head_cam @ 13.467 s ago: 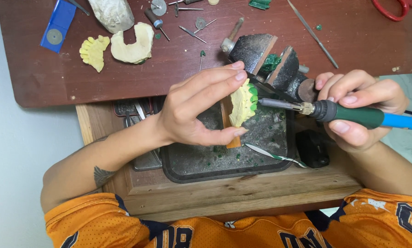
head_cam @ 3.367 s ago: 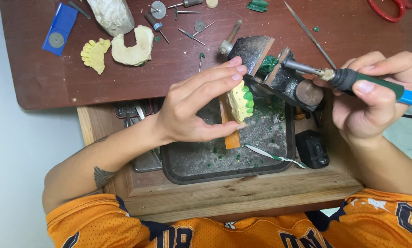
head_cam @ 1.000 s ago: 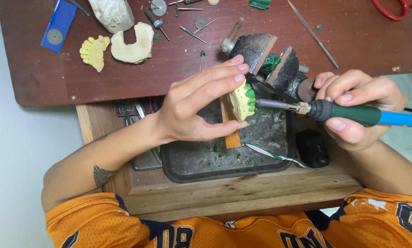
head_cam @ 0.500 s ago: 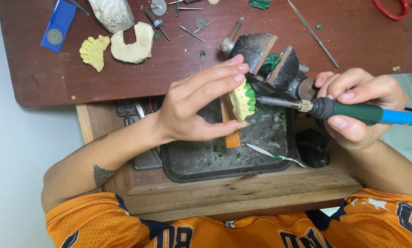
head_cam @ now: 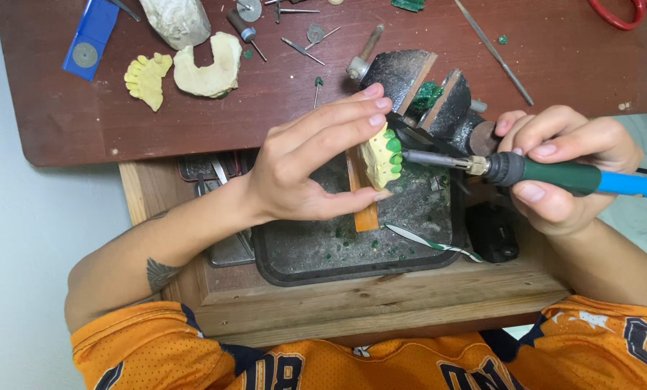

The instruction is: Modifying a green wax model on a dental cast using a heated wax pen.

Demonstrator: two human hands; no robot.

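Observation:
My left hand (head_cam: 315,167) pinches a pale yellow dental cast (head_cam: 379,157) with green wax teeth along its edge, holding it over a dark tray (head_cam: 316,254). My right hand (head_cam: 563,167) grips a heated wax tool (head_cam: 554,173) with a green and blue handle. Its metal tip touches the green wax on the cast. An orange wooden stick (head_cam: 361,195) lies under the cast.
A small black vise (head_cam: 426,90) with green wax sits on the brown tabletop (head_cam: 63,130). Another yellow cast (head_cam: 147,78), a white plaster arch (head_cam: 209,66), several burs (head_cam: 294,47), a blue disc holder (head_cam: 89,40), red scissors (head_cam: 619,13) and a thin blade (head_cam: 431,244) lie around.
My right hand brought the tool back from the vise to the cast. Over the last second the tip stays on the green wax with only tiny shifts.

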